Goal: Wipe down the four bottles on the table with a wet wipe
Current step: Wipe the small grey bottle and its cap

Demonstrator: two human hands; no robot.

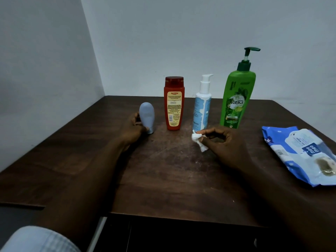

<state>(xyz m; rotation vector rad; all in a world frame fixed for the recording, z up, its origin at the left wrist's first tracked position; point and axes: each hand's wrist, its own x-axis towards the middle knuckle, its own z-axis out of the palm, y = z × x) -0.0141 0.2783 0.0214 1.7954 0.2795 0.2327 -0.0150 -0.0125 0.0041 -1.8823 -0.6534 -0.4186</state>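
Where the dark wooden surface (163,179) meets the wall at its far edge, four bottles stand in a row running from left to right. The green pump bottle (236,99) is the tallest and stands at the right end of the row, nearest the far right corner. Toward the right edge, just beside it and nearer the person, lies a blue-and-white wet wipe pack (300,153), flat on the surface. The red bottle (174,104) stands upright left of the middle, its label facing the camera. Between it and the green one stands the white pump bottle (202,106), slimmer and upright. At the left end of the row is the small grey-blue bottle (147,115), resting cap-down; the left hand (133,130) is closed around its lower part, fingers behind it and thumb at the cap. The right hand (221,140) hovers just in front of the white pump bottle's base, thumb and fingertips pinched on a crumpled white wet wipe (198,140), which hangs off the left side of the hand, close to that bottle.
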